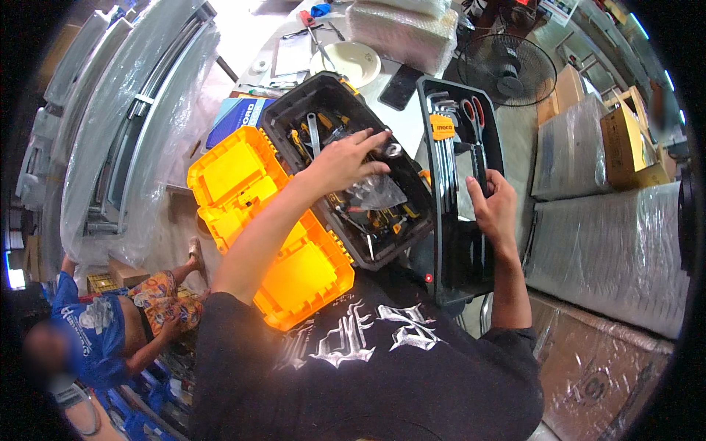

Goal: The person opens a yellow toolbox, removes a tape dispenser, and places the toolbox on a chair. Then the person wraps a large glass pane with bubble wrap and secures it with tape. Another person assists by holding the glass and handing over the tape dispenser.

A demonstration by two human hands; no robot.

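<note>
My left hand (346, 163) is over the black toolbox (344, 257), fingers spread. Beneath it lies a clear plastic bag (379, 192), and a shiny metal part (394, 150) is just past its fingertips. A wrench (314, 134) and several yellow-and-black tools fill the box, partly hidden by my hand. The box's yellow lid (301, 283) is folded open toward me on the left. My right hand (494, 209) closes around the middle bar of a long black tray (434, 253). Inside that tray are red-handled scissors (474, 121) and a hex key set with an orange holder (443, 127).
On the white table behind are a phone (401, 87), a cream bowl (353, 62) and bubble-wrapped packages (404, 33). A black fan (507, 70) stands at the far right. Wrapped stacks (603, 250) line the right side. A person in blue (103, 331) sits at the lower left.
</note>
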